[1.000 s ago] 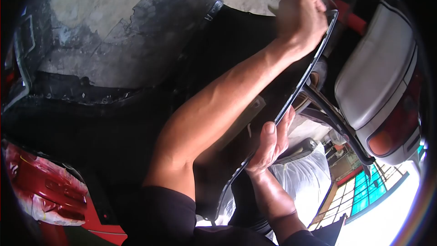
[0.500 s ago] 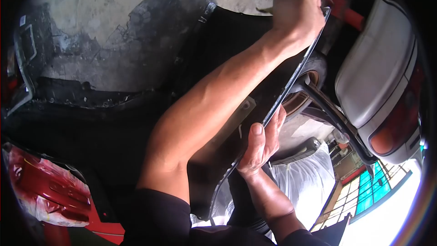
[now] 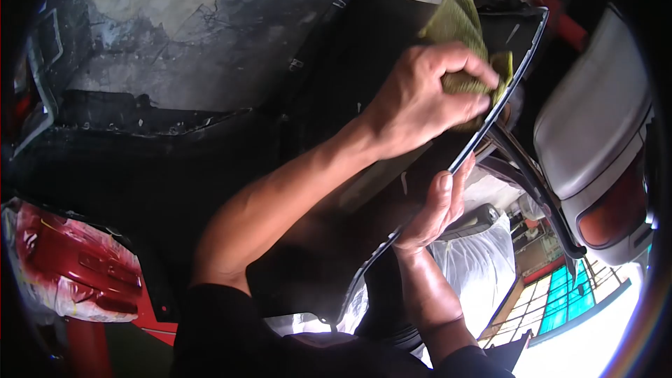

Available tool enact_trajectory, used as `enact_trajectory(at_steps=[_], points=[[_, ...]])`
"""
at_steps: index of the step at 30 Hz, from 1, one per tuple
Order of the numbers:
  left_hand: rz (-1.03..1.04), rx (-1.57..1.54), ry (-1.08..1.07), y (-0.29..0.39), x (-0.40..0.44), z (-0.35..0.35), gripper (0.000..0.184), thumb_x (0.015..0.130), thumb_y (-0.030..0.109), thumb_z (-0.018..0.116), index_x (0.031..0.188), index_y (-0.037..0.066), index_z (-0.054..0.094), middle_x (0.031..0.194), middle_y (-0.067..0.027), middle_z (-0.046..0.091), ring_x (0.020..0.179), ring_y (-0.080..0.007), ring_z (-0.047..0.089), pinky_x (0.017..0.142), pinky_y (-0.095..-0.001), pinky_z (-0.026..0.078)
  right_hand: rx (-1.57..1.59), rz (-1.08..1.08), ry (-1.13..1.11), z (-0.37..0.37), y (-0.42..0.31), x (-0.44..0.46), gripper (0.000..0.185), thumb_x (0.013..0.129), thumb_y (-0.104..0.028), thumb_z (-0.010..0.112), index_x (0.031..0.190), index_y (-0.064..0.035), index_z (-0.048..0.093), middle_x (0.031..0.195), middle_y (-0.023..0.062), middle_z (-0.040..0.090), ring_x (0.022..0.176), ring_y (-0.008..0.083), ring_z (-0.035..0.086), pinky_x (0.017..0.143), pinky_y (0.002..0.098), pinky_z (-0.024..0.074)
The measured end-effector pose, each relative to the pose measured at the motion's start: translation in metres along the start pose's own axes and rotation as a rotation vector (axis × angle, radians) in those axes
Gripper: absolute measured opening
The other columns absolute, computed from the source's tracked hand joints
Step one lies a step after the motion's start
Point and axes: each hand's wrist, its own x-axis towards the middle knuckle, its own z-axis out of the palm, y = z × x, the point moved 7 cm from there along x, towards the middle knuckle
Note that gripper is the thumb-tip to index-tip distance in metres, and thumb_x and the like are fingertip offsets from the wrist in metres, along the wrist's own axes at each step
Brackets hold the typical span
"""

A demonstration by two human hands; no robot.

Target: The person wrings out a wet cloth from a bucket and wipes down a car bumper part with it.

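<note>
Black panel (image 3: 231,154) fills the space right before us, dull and dark over its curved face, with a few small pale streaks and a thin right-hand edge flecked whitish along its length. Our right hand (image 3: 430,220) clasps that edge partway along, thumb on the near side, while farther up our left hand (image 3: 416,101) closes on a crumpled, ribbed olive-green cloth (image 3: 453,24) at the same edge. Past the panel we see a smooth grey body part (image 3: 595,105) with a reddish-orange lamp (image 3: 610,210) and patchy grey concrete (image 3: 168,49).
</note>
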Motion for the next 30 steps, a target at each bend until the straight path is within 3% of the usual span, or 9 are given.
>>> enact_trajectory(at_steps=[1, 3, 9, 12, 19, 21, 24, 27, 30], points=[[-0.152, -0.117, -0.066, 0.0, -0.012, 0.0, 0.022, 0.081, 0.003, 0.077, 0.103, 0.002, 0.072, 0.101, -0.0071, 0.072, 0.094, -0.015, 0.069, 0.085, -0.0287, 0.055, 0.029, 0.031, 0.009, -0.001, 0.003, -0.001, 0.077, 0.099, -0.041, 0.05, 0.151, 0.0137, 0.032, 0.155, 0.0256, 0.04, 0.143, 0.0274, 0.037, 0.119, 0.0349, 0.0241], [0.028, -0.084, -0.111, 0.005, -0.029, -0.007, 0.019, 0.078, 0.001, 0.078, 0.095, 0.003, 0.069, 0.101, -0.0059, 0.069, 0.098, -0.0157, 0.068, 0.091, -0.0301, 0.053, 0.039, 0.014, 0.005, -0.002, 0.004, -0.003, 0.074, 0.1, -0.038, 0.05, 0.151, 0.0128, 0.033, 0.151, 0.0237, 0.044, 0.138, 0.026, 0.041, 0.116, 0.0344, 0.0273], [0.051, 0.048, 0.027, -0.014, -0.025, -0.011, 0.018, 0.081, 0.005, 0.074, 0.097, 0.003, 0.067, 0.099, -0.0076, 0.07, 0.097, -0.0197, 0.068, 0.088, -0.0324, 0.051, 0.008, -0.032, 0.067, -0.003, 0.005, -0.005, 0.069, 0.1, -0.038, 0.053, 0.15, 0.0075, 0.04, 0.134, 0.0162, 0.058, 0.115, 0.017, 0.054, 0.103, 0.0284, 0.0382], [0.151, 0.272, 0.152, -0.073, 0.008, -0.03, 0.026, 0.089, 0.015, 0.069, 0.112, 0.003, 0.065, 0.113, -0.0161, 0.066, 0.11, -0.0337, 0.064, 0.094, -0.0391, 0.05, -0.07, -0.108, 0.07, 0.0, -0.005, -0.001, 0.067, 0.102, -0.04, 0.053, 0.15, 0.0046, 0.042, 0.135, 0.014, 0.06, 0.109, 0.0154, 0.059, 0.101, 0.0256, 0.0406], [0.312, 0.909, 0.389, -0.224, 0.028, -0.107, 0.036, 0.097, 0.022, 0.06, 0.123, -0.002, 0.057, 0.123, -0.0256, 0.059, 0.116, -0.0434, 0.056, 0.099, -0.0486, 0.046, -0.445, -0.429, -0.01, -0.01, -0.001, -0.009, 0.039, 0.104, -0.021, 0.051, 0.14, -0.0035, 0.053, 0.142, 0.024, 0.056, 0.102, 0.0266, 0.067, 0.088, 0.0352, 0.0515], [0.074, 0.789, 0.409, -0.263, 0.001, -0.145, 0.031, 0.096, 0.017, 0.06, 0.119, -0.003, 0.059, 0.122, -0.0258, 0.059, 0.114, -0.0447, 0.056, 0.098, -0.0491, 0.046, -0.406, -0.411, -0.022, -0.009, 0.0, -0.006, 0.042, 0.106, -0.024, 0.049, 0.143, -0.0032, 0.05, 0.139, 0.0214, 0.059, 0.101, 0.0234, 0.066, 0.088, 0.0334, 0.0504], [-0.179, 0.795, 0.354, -0.233, -0.044, -0.147, 0.026, 0.093, 0.014, 0.064, 0.112, -0.004, 0.064, 0.116, -0.0243, 0.064, 0.109, -0.0426, 0.061, 0.096, -0.0456, 0.049, -0.225, -0.261, 0.016, -0.005, 0.002, -0.002, 0.052, 0.106, -0.032, 0.047, 0.15, -0.0039, 0.045, 0.134, 0.0157, 0.063, 0.105, 0.0177, 0.064, 0.093, 0.0281, 0.0465], [-0.167, 0.589, 0.33, -0.183, -0.049, -0.116, 0.023, 0.086, 0.01, 0.072, 0.105, -0.002, 0.07, 0.108, -0.02, 0.07, 0.103, -0.0346, 0.067, 0.091, -0.04, 0.052, -0.108, -0.181, 0.036, 0.002, -0.008, 0.001, 0.055, 0.108, -0.033, 0.046, 0.152, -0.0008, 0.043, 0.136, 0.0134, 0.063, 0.114, 0.0156, 0.06, 0.104, 0.0258, 0.0405], [-0.065, 0.322, 0.012, -0.083, -0.037, -0.049, 0.028, 0.077, 0.005, 0.08, 0.104, 0.003, 0.073, 0.103, -0.0107, 0.073, 0.099, -0.0227, 0.071, 0.087, -0.032, 0.054, -0.166, -0.252, 0.065, -0.002, -0.002, -0.001, 0.052, 0.107, -0.026, 0.047, 0.148, 0.006, 0.044, 0.137, 0.0169, 0.061, 0.118, 0.0167, 0.059, 0.104, 0.0289, 0.0422]])
